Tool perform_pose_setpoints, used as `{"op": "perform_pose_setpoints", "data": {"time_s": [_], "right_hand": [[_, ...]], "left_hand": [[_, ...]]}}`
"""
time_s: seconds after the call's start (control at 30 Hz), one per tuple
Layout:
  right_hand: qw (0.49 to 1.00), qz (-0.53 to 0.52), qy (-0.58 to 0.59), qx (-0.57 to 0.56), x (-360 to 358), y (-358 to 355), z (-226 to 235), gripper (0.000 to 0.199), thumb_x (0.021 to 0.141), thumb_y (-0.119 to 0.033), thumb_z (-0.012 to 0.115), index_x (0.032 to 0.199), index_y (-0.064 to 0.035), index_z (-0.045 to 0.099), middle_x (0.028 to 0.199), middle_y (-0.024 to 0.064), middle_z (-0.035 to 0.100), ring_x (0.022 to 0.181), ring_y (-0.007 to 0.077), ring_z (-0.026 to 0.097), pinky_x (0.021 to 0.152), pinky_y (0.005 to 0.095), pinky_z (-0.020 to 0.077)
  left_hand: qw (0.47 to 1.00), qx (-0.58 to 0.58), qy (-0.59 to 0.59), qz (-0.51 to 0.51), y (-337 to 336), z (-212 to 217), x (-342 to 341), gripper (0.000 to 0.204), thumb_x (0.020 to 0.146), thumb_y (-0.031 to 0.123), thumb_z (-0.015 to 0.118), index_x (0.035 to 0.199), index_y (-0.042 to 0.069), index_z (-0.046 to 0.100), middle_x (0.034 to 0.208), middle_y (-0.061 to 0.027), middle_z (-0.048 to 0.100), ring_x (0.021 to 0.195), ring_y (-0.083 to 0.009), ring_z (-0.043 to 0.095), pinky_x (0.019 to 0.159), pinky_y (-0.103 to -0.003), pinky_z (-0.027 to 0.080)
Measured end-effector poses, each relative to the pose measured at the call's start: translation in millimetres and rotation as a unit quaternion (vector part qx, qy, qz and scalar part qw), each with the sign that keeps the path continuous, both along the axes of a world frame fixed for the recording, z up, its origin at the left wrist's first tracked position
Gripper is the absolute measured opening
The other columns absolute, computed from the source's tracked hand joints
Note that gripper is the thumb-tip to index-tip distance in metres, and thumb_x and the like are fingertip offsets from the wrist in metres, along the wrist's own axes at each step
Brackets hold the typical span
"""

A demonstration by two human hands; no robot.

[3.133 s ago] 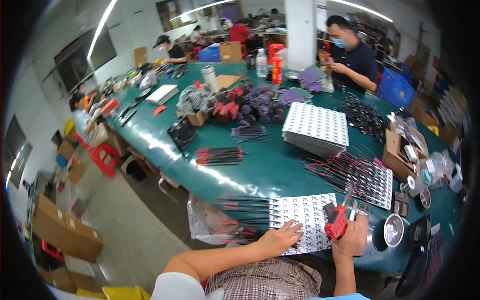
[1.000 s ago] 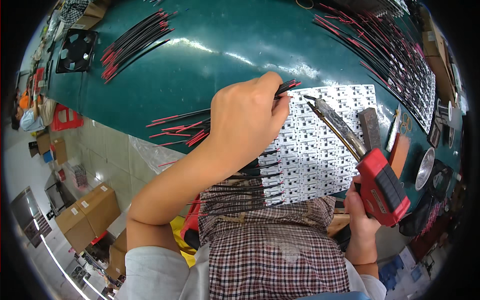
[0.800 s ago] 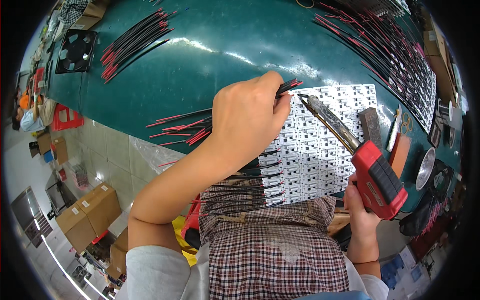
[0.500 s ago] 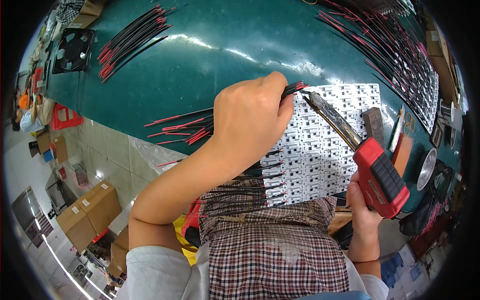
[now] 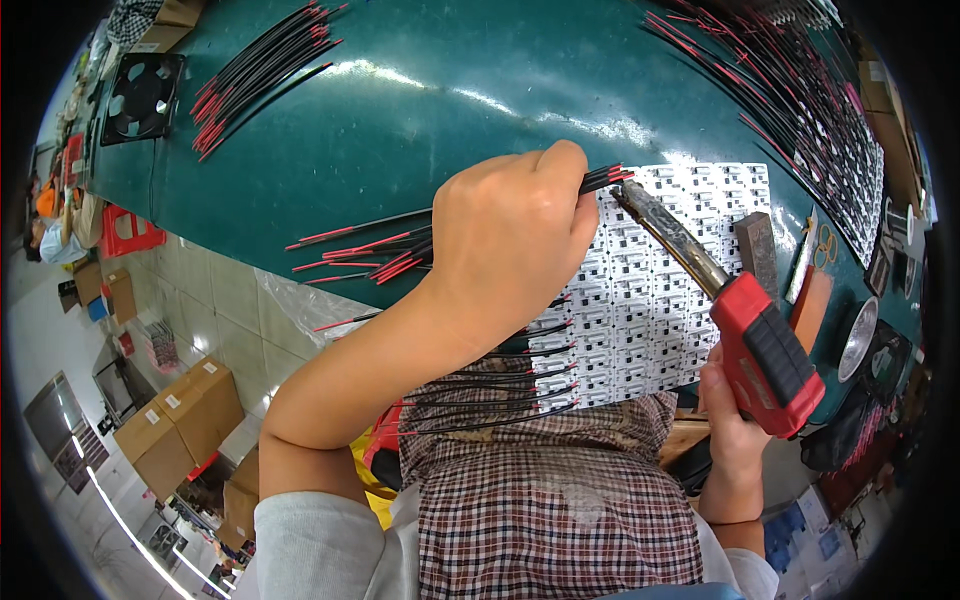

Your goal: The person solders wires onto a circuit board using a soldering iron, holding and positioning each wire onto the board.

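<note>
Because thin wires (image 5: 603,179) would presumably wander, the left hand (image 5: 510,225) pinches them toward three o'clock; the right hand (image 5: 735,430) grasps a soldering gun (image 5: 765,352) aimed at eleven.

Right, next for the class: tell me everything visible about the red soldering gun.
The soldering gun has a red, plastic-looking body with a black ribbed panel and small label. A long, discoloured metal barrel slants forward and left over the white circuit sheet, a thin brass-coloured tube running along it. The right hand grips it. Its tip is near the red-tipped wires; contact is unclear.
</note>
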State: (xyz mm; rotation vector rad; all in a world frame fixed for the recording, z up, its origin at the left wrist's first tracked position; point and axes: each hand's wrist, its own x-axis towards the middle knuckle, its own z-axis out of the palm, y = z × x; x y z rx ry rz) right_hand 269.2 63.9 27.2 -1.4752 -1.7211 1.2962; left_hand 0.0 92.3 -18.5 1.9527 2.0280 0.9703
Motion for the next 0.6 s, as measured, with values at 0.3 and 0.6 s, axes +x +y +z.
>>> {"op": "perform_pose_setpoints", "data": {"time_s": [0.3, 0.6], "right_hand": [[0.996, -0.056, 0.001, -0.071, 5.8, -1.0, 8.5, 0.029, 0.085, 0.002, 0.075, 0.113, 0.0008, 0.068, 0.094, 0.0043, 0.067, 0.083, 0.0128, 0.062, 0.072, 0.0310, 0.0507], [0.985, -0.161, -0.021, -0.050, 12.4, -17.3, -12.5, 0.022, 0.092, -0.005, 0.069, 0.110, 0.0012, 0.060, 0.073, 0.0023, 0.057, 0.050, 0.0081, 0.047, 0.045, 0.0247, 0.0368]], "left_hand": [[1.000, 0.000, 0.005, 0.005, 3.4, -0.5, -5.0, 0.014, 0.079, 0.010, 0.075, 0.078, 0.006, 0.062, 0.056, -0.0060, 0.058, 0.049, -0.0241, 0.059, 0.048, -0.036, 0.045], [1.000, -0.017, -0.002, 0.016, -4.0, -4.6, 2.9, 0.021, 0.074, 0.012, 0.074, 0.081, 0.006, 0.055, 0.070, -0.0115, 0.062, 0.064, -0.0320, 0.063, 0.058, -0.044, 0.051]]}}
